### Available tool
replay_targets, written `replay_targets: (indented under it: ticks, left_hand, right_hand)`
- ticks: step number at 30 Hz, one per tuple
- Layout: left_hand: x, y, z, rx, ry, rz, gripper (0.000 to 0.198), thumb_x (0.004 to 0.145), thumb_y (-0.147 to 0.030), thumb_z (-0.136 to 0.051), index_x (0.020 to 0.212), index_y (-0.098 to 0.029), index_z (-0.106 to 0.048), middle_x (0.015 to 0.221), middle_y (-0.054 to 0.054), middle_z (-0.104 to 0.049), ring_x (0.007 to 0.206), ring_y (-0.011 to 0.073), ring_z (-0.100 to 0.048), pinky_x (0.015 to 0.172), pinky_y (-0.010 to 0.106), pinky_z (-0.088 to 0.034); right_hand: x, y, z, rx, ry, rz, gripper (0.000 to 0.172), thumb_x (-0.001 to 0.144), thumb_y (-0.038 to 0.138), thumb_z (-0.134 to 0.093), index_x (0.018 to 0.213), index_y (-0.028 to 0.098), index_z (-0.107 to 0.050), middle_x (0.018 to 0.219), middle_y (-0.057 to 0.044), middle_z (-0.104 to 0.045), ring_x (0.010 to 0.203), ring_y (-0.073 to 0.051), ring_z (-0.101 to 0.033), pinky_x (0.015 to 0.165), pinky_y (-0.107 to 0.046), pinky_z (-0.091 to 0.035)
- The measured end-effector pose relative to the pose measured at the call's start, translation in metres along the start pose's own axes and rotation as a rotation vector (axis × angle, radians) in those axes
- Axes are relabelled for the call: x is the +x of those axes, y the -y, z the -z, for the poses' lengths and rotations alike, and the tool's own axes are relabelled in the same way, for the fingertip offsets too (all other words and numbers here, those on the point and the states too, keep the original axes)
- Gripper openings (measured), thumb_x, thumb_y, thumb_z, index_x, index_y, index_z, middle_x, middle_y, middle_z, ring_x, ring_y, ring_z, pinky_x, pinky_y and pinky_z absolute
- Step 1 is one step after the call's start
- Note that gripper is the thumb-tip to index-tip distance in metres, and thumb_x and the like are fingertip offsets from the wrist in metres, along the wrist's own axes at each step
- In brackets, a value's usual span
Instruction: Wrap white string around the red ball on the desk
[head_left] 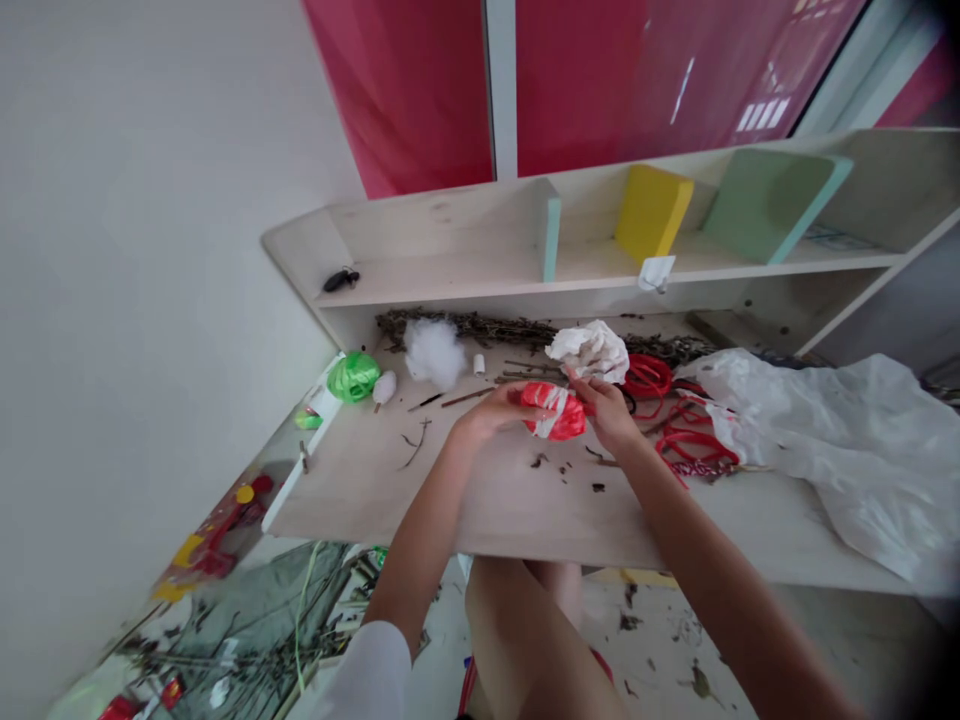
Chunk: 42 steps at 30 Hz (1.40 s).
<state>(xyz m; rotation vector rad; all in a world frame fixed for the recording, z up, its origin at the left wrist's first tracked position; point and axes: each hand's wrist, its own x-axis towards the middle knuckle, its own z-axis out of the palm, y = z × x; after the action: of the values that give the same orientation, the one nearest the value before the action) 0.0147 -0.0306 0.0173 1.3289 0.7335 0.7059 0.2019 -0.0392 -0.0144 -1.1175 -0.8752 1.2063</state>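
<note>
Above the middle of the white desk (517,510) is a ball of red and white plastic twine (553,410). My left hand (493,410) grips its left side, with part of the fingers hidden behind it. At the ball's right edge, my right hand (606,412) is closed, and a bit of red shows at its fingertips. Right behind that hand lies a crumpled white paper (591,350). Thin brown sticks (472,396) and dark crumbs lie around both hands.
On the left are a green twine ball (354,377), a small white wad on a stick (385,388) and fluffy white stuffing (435,354). Bundled dry twigs (487,326) line the back. To the right lie red cords (697,445) and a clear plastic bag (832,440). A divided shelf (450,270) stands behind.
</note>
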Motion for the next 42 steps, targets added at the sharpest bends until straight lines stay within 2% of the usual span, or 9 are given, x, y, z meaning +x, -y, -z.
replay_targets:
  ticks: [5,9,13,17,20,23,27,32,42]
  left_hand:
    - [0.004,0.0,-0.013,0.411,-0.257,-0.225,0.058,0.046,-0.029,-0.092,0.101,-0.024,-0.074,0.113,0.009,-0.066,0.111,0.0308,-0.058,0.105,0.041,-0.039]
    - [0.005,0.004,-0.02,0.531,-0.442,-0.295,0.067,0.046,-0.026,-0.092,0.108,-0.026,-0.068,0.121,0.01,-0.061,0.122,0.0344,-0.049,0.111,0.046,-0.03]
    - [0.005,0.008,-0.021,0.618,-0.481,-0.336,0.079,0.053,-0.029,-0.089,0.126,-0.028,-0.059,0.135,0.012,-0.053,0.13,0.0354,-0.042,0.114,0.047,-0.025]
    - [0.007,0.013,-0.019,0.771,-0.482,-0.334,0.077,0.067,-0.03,-0.08,0.139,-0.027,-0.051,0.142,0.012,-0.051,0.131,0.0368,-0.04,0.115,0.048,-0.02]
    - [0.007,0.014,-0.016,0.799,-0.561,-0.342,0.07,0.078,-0.028,-0.069,0.144,-0.027,-0.046,0.147,0.009,-0.048,0.135,0.0361,-0.035,0.116,0.049,-0.016]
    - [0.006,0.011,-0.013,0.746,-0.676,-0.325,0.064,0.079,-0.03,-0.068,0.14,-0.03,-0.049,0.149,0.006,-0.046,0.14,0.0349,-0.029,0.118,0.049,-0.014]
    - [0.006,0.009,-0.011,0.563,-0.755,-0.363,0.061,0.072,-0.037,-0.077,0.13,-0.03,-0.057,0.141,0.008,-0.053,0.139,0.0328,-0.032,0.118,0.045,-0.016]
    - [0.013,0.016,-0.011,0.33,-0.763,-0.442,0.059,0.066,-0.037,-0.082,0.12,-0.026,-0.062,0.129,0.009,-0.061,0.126,0.0288,-0.051,0.11,0.038,-0.033]
    - [0.018,0.021,0.001,0.601,-0.826,-0.529,0.059,0.07,-0.038,-0.081,0.123,-0.023,-0.06,0.127,0.014,-0.06,0.12,0.0291,-0.055,0.105,0.044,-0.04]
  right_hand:
    - [0.002,0.0,-0.001,0.012,-0.072,0.026,0.05,0.042,0.061,-0.081,0.054,0.021,-0.053,0.053,0.003,-0.05,0.052,-0.01,-0.041,0.051,-0.026,-0.035]
    - [0.003,0.002,-0.003,-0.027,-0.057,0.114,0.049,0.051,0.062,-0.077,0.053,0.021,-0.051,0.055,0.002,-0.049,0.057,-0.012,-0.044,0.056,-0.027,-0.037]
    - [-0.001,0.007,-0.005,-0.102,-0.011,0.17,0.048,0.058,0.064,-0.073,0.055,0.021,-0.051,0.053,0.003,-0.043,0.053,-0.01,-0.037,0.054,-0.028,-0.033]
    - [-0.006,0.012,-0.006,-0.105,0.036,0.16,0.049,0.058,0.063,-0.075,0.054,0.021,-0.05,0.05,0.004,-0.04,0.049,-0.009,-0.033,0.049,-0.027,-0.029]
    - [-0.011,0.014,-0.008,-0.069,0.096,0.093,0.049,0.055,0.064,-0.078,0.058,0.021,-0.053,0.048,0.007,-0.032,0.045,-0.007,-0.025,0.044,-0.025,-0.02]
    - [-0.014,0.015,-0.009,-0.056,0.166,0.048,0.051,0.054,0.065,-0.078,0.063,0.02,-0.058,0.047,0.009,-0.026,0.044,-0.006,-0.018,0.044,-0.025,-0.014]
    - [-0.015,0.016,-0.01,-0.094,0.196,0.049,0.051,0.055,0.066,-0.077,0.067,0.019,-0.063,0.046,0.009,-0.025,0.044,-0.006,-0.019,0.044,-0.025,-0.016]
    - [-0.015,0.013,-0.01,-0.153,0.201,0.081,0.055,0.057,0.07,-0.074,0.07,0.017,-0.065,0.048,0.008,-0.029,0.045,-0.006,-0.023,0.044,-0.024,-0.018]
    - [-0.014,0.003,-0.01,-0.288,0.279,0.167,0.054,0.068,0.069,-0.065,0.07,0.015,-0.068,0.051,0.005,-0.033,0.048,-0.007,-0.024,0.046,-0.024,-0.018]
